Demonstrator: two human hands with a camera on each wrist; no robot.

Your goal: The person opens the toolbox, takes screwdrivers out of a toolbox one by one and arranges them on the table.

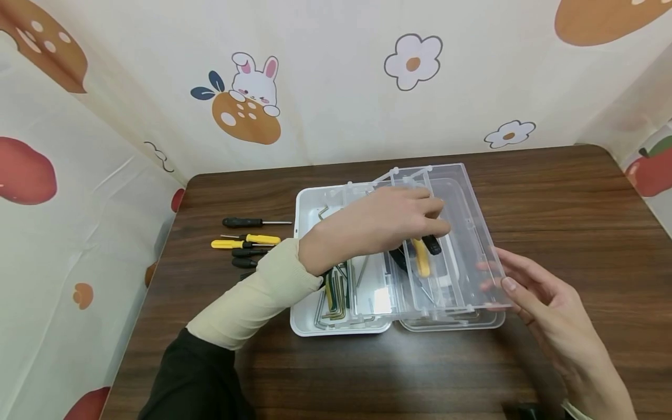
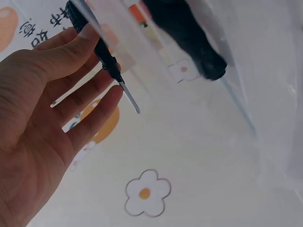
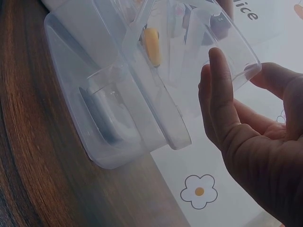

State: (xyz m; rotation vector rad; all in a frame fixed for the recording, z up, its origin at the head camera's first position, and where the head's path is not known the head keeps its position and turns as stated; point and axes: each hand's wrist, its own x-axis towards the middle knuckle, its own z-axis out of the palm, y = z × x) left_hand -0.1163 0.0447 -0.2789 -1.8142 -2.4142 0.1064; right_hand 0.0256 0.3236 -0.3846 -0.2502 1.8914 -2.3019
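A clear plastic toolbox (image 1: 310, 204) stands with its stepped trays spread on the wooden table. My left hand (image 1: 438, 224) reaches over the upper clear tray (image 1: 462, 198) and pinches a black-handled screwdriver (image 1: 432, 245) at its fingertips. In the left wrist view the black-handled screwdriver (image 2: 102, 49) lies across the fingers of my left hand (image 2: 71, 94), its tip pointing down. A yellow-handled screwdriver (image 1: 421, 259) lies in the tray just below. My right hand (image 1: 511, 286) has straight fingers touching the tray's right front corner; in the right wrist view my right hand (image 3: 236, 118) brackets that corner.
Several screwdrivers lie on the table left of the box, among them a black one (image 1: 247, 222) and a yellow one (image 1: 257, 238). Hex keys (image 1: 336, 297) sit in the white base. Patterned curtain walls close in the back and both sides.
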